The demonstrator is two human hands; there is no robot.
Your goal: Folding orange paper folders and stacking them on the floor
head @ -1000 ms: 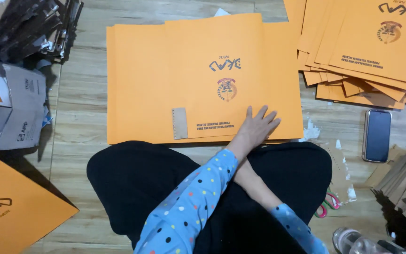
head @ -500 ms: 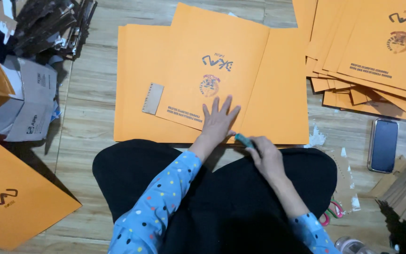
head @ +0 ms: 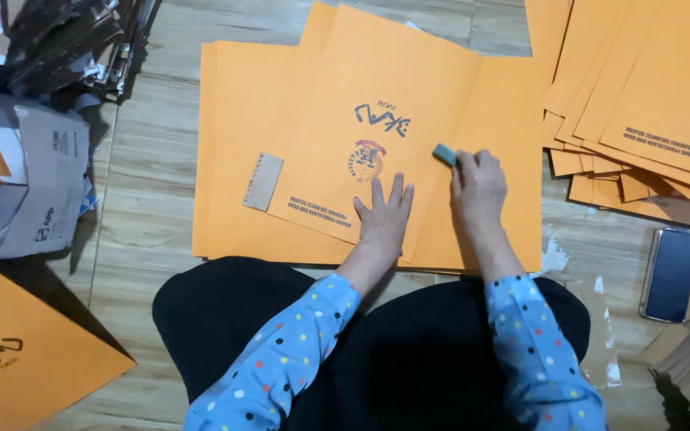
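Right hand [head: 479, 177] pinches small teal block [head: 444, 154], frame centre-right, on top orange sheet [head: 385, 104]. Left hand [head: 385, 219] flat, fingers spread, pinning sheet's lower edge; block up-right of it.

Bare wooden floor [head: 153, 160] lies open left of the orange sheets [head: 233, 144], up to the grey carton [head: 37, 191] and dark bundles [head: 73, 40]. On the right, the fanned orange stack [head: 648, 104] and a phone [head: 669, 274] crowd the passage.
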